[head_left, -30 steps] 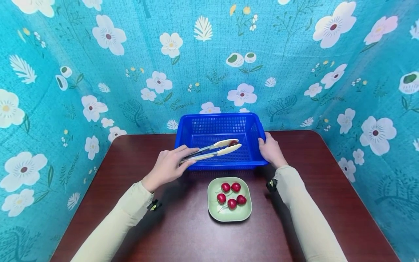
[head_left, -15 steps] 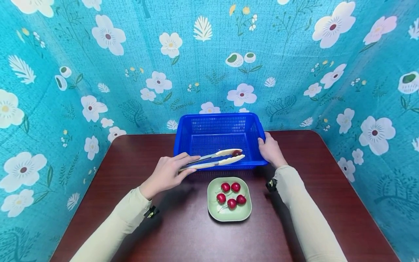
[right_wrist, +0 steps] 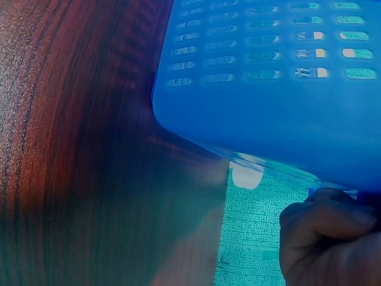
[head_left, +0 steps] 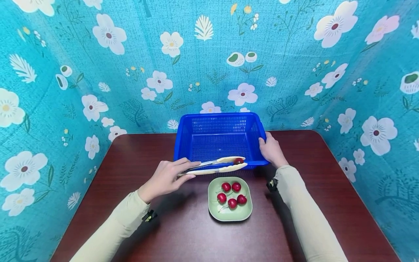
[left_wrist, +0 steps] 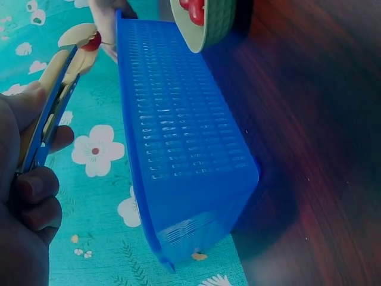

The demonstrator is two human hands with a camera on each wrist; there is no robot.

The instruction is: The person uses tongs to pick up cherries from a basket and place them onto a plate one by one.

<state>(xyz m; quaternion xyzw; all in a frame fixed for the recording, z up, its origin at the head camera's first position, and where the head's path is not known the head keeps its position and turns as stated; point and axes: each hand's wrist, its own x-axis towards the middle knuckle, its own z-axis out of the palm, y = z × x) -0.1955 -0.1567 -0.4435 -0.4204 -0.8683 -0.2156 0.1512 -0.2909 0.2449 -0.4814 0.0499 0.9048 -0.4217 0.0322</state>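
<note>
My left hand (head_left: 165,178) grips a pair of tongs (head_left: 209,168) with cream tips. Between those tips is a red cherry (head_left: 238,161), held above the near rim of the blue basket (head_left: 218,145); the left wrist view also shows this cherry (left_wrist: 91,42) pinched. On the basket's right end, my right hand (head_left: 272,150) holds the rim, its fingers curled in the right wrist view. Just in front of the basket sits a pale green plate (head_left: 214,214) with several stemmed cherries (head_left: 232,203). No cherry shows on the visible basket floor.
The dark red-brown wooden table (head_left: 183,233) bears the basket and plate. A turquoise floral cloth (head_left: 203,65) hangs close behind the basket and along both sides.
My left hand has drawn the tongs and cherry toward me, from over the basket's inside to its near rim. The right hand, basket and plate stay put.
</note>
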